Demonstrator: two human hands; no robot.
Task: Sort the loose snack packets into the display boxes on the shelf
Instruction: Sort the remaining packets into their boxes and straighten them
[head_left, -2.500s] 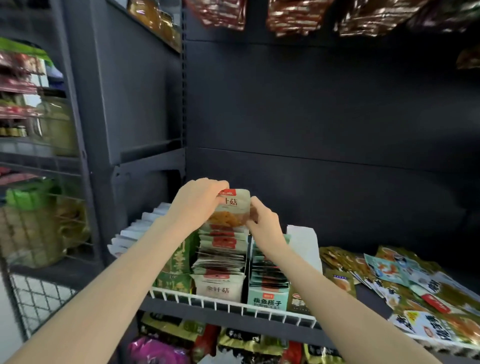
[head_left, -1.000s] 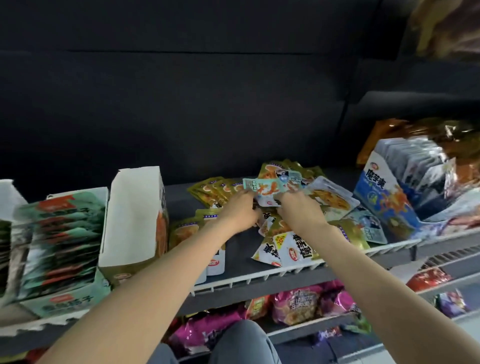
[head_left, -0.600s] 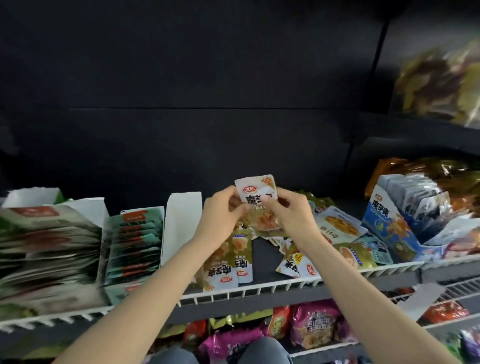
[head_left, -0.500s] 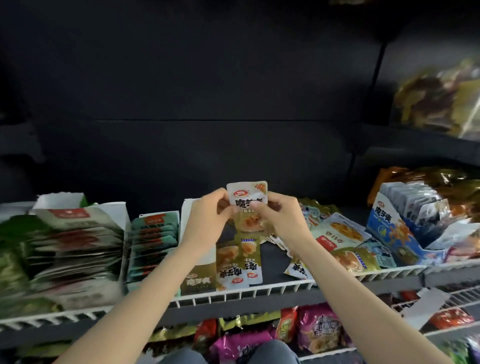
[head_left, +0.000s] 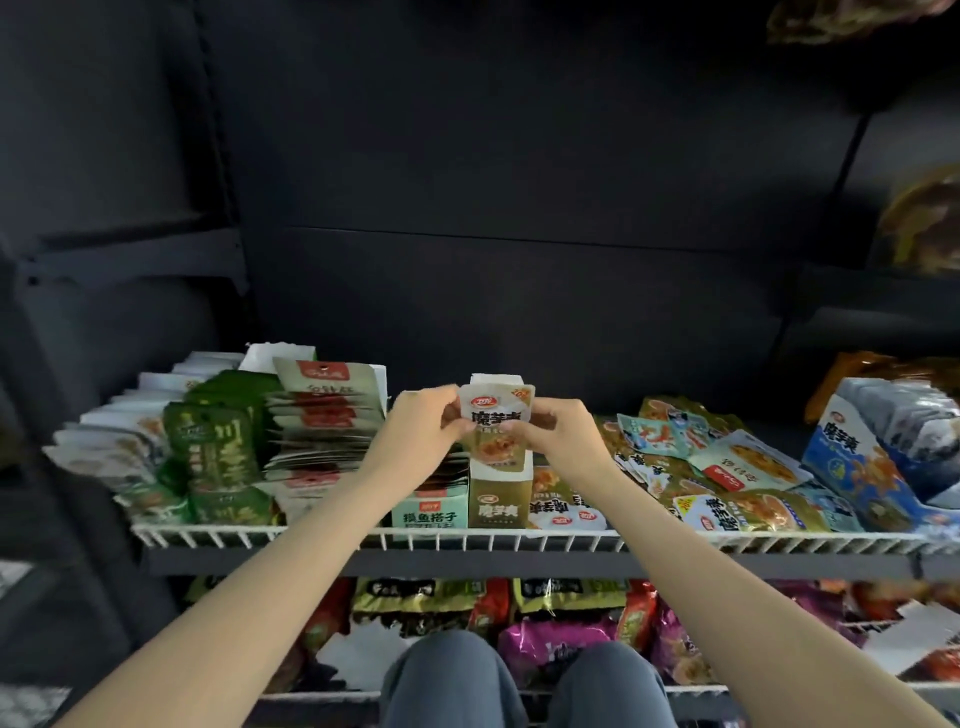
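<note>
An olive and white snack packet (head_left: 497, 426) stands upright between both hands, over an open olive display box (head_left: 500, 501) on the shelf. My left hand (head_left: 423, 434) pinches its left edge and my right hand (head_left: 558, 434) pinches its right edge. Its lower end sits at the box's mouth. Two like packets (head_left: 563, 506) lie flat just right of the box. A loose heap of mixed packets (head_left: 711, 467) spreads further right.
Left of the olive box stand a teal box (head_left: 428, 512), a white-and-red stack (head_left: 322, 421) and green packets (head_left: 218, 452). A blue display box (head_left: 878, 457) sits far right. A white wire rail (head_left: 519, 538) fronts the shelf; bagged snacks fill the lower shelf (head_left: 561, 639).
Both hands lifted an olive-white packet from the loose heap and carried it left to the olive box. The view swung left with them, bringing the left-hand boxes into sight.
</note>
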